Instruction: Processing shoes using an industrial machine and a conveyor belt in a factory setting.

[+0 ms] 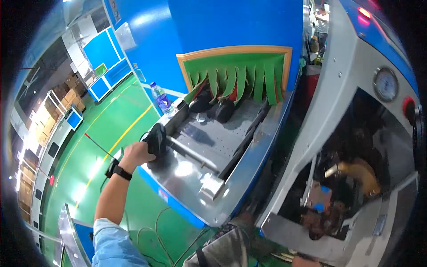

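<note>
The left hand (137,155) held a black shoe (156,139) tight in its fingers, at the left side of a shiny metal table (180,189). The right hand (306,262) barely showed at the bottom edge, so I could not tell its grip. Farther back, two more dark shoes (223,111) sat by green hanging strips (243,83). A clear bottle (163,101) stood near the blue machine (235,24).

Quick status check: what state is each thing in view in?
Left hand: closed on near shoe
Near shoe: held
Far shoes: unheld, partly under curtain
Curtain: hanging, some strips pushed outward
Bottle: standing, capped
Lamp: lit red
Gauge: reading too blurred to tell
</note>
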Tool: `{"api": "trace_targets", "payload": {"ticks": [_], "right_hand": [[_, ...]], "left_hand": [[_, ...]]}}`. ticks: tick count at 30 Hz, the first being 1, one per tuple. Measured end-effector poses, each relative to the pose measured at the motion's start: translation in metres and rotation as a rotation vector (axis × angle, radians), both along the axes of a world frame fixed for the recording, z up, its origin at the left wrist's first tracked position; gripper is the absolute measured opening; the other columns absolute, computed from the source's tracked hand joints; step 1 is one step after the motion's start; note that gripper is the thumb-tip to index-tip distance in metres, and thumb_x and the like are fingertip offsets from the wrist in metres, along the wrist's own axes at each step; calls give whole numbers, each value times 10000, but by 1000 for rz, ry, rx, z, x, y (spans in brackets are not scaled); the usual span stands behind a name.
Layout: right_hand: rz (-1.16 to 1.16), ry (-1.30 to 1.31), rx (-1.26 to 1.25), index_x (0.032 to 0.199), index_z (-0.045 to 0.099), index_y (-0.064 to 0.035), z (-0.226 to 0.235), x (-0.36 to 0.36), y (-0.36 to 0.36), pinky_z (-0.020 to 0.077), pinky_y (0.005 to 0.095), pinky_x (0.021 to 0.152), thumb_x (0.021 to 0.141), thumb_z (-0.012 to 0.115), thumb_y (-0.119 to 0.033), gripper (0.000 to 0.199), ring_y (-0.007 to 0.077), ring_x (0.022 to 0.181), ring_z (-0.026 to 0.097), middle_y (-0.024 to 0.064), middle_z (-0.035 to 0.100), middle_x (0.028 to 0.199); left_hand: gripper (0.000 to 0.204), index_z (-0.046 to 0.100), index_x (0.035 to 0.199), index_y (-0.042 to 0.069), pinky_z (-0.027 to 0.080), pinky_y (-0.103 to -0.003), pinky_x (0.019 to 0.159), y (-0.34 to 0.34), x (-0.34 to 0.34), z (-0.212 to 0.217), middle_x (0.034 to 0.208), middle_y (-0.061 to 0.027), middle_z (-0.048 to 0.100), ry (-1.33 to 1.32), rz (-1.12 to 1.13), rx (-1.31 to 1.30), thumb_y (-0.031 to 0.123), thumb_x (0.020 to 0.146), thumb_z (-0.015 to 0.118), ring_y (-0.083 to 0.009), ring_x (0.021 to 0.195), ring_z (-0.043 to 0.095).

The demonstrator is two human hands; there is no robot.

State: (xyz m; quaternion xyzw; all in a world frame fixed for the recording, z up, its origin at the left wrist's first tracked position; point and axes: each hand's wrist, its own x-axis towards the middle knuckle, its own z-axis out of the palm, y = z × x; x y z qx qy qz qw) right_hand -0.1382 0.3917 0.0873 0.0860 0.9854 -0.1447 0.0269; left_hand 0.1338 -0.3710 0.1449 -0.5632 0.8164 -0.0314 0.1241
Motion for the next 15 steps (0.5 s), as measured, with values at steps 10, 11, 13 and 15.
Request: {"api": "trace_targets", "payload": {"ticks": [10,11,13,15], "right_hand": [[533,-19,-247,739,613,-27,-106,-18,-97,458,351,581,987,601,-208,308,216,576,521,65,563,632],[565,-52,-262,748,621,-24,-113,-22,-89,464,354,590,986,602,-205,300,221,581,529,69,571,638],[593,-103,-290,766,637,-17,-122,-28,-70,475,362,609,984,605,-200,286,231,590,545,77,588,649],[592,-133,-292,784,652,-9,-130,-29,-59,486,369,628,981,608,-194,274,241,600,560,84,605,660]], "left_hand": [[824,459,1329,-42,526,-425,866,-213,-187,-132,1061,-237,678,805,-56,-42,283,678,846,-356,994,673],[801,471,1326,-52,531,-442,865,-227,-193,-158,1076,-250,684,775,-8,-232,273,694,841,-375,985,682],[649,554,1228,-69,536,-466,845,-231,-210,-184,1032,-264,699,801,74,-295,274,740,808,-408,958,691],[536,625,1134,-77,535,-473,826,-223,-225,-181,972,-264,707,865,103,-168,285,771,780,-423,940,691]]}}
